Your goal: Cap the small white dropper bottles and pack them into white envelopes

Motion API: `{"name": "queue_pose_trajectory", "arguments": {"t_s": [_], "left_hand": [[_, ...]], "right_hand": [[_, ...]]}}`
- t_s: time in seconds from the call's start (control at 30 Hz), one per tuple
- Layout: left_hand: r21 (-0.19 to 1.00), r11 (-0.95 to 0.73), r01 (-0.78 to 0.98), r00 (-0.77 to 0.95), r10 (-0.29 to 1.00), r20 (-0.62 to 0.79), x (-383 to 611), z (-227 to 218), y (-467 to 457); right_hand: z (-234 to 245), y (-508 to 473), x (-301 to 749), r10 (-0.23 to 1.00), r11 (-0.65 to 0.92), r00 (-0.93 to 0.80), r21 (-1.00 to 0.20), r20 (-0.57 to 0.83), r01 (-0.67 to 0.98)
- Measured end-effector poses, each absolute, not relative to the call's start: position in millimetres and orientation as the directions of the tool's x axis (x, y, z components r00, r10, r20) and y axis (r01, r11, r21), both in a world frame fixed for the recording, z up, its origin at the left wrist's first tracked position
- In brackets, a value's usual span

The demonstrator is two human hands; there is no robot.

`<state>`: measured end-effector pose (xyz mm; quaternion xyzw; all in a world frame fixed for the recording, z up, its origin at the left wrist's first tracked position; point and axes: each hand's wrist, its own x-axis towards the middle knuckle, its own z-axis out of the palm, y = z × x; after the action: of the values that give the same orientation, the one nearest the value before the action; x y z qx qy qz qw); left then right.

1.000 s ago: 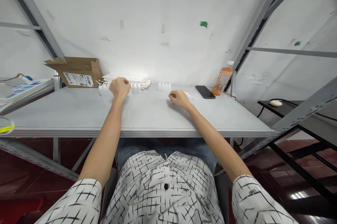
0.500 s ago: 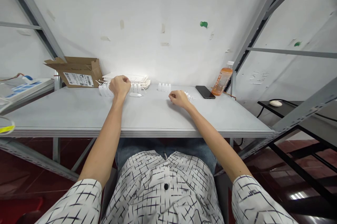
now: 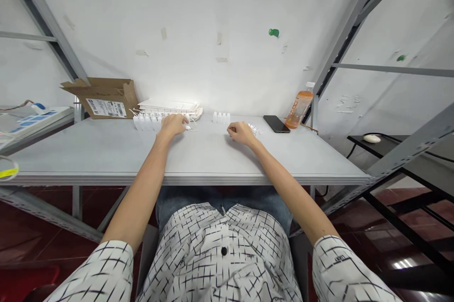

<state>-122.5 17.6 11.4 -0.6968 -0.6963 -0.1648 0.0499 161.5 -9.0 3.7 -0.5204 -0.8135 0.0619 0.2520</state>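
My left hand (image 3: 173,125) lies low on the grey table (image 3: 106,151), fingers curled over a small white bottle (image 3: 188,127) that lies on its side; only the bottle's end shows past my fingertips. Just left of that hand stands a row of small white bottles (image 3: 144,122). Behind it is a stack of white trays (image 3: 170,105). My right hand (image 3: 241,132) rests on the table in a loose fist, and what it holds, if anything, is hidden. A few small clear pieces (image 3: 255,128) lie at its far side. Three small white bottles (image 3: 220,117) stand between the hands, farther back.
An open cardboard box (image 3: 103,98) sits at the back left. A black phone (image 3: 276,124) and an orange drink bottle (image 3: 300,106) are at the back right. Grey metal rack posts (image 3: 340,42) flank the table. A lower black table with a computer mouse (image 3: 371,139) stands at right.
My left hand left the row of bottles; a small bottle then lay on the table, and the hand has moved right and down onto it. My right hand has stayed still.
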Motion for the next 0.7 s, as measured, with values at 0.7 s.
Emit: {"name": "queue_pose_trajectory", "arguments": {"t_s": [0.7], "left_hand": [[0.776, -0.107, 0.622, -0.209, 0.932, 0.296, -152, 1, -10]], "right_hand": [[8, -11, 162, 0.895, 0.423, -0.328, -0.343, 0.302, 0.839]]}}
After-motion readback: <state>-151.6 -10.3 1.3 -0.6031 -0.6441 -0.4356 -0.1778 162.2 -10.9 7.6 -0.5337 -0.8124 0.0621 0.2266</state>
